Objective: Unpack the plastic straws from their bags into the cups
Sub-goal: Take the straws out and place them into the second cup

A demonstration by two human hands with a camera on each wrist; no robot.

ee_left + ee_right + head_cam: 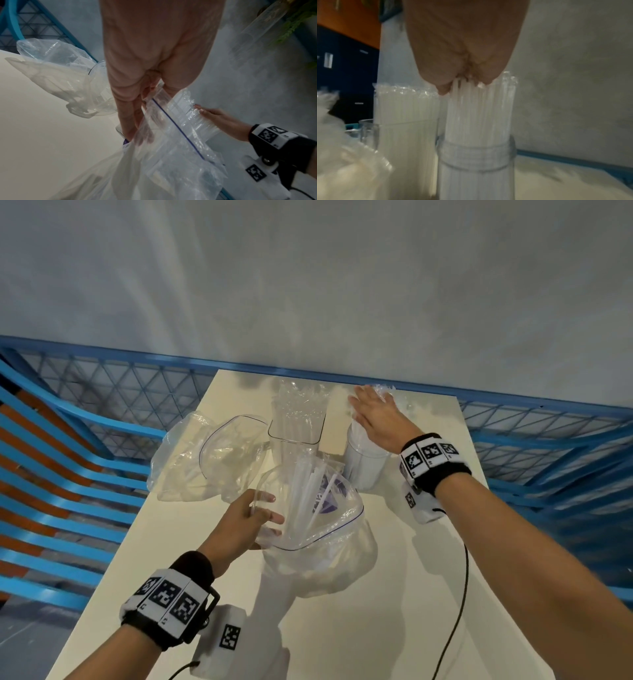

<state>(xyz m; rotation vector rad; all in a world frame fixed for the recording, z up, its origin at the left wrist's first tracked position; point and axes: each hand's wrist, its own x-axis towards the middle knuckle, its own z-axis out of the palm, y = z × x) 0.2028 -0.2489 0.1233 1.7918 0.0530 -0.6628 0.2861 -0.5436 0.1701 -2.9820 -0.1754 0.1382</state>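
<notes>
Two clear cups (363,460) stand packed with upright straws (479,108); an open zip bag (318,525) holds few.

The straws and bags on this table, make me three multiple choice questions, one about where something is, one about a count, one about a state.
1. Where does the right hand rest?
A. on the straw tops in the round cup
B. flat on the table
C. inside the open bag

2. How many cups hold straws?
A. one
B. two
C. four

3. What state is the bag held by the left hand in?
A. zipped shut
C. open, with straws inside
B. empty and crumpled

Answers: 1 A, the flat palm lies on the straw ends; 2 B, the round cup and the square cup are both filled; 3 C, its mouth gapes with straws sticking out.
</notes>
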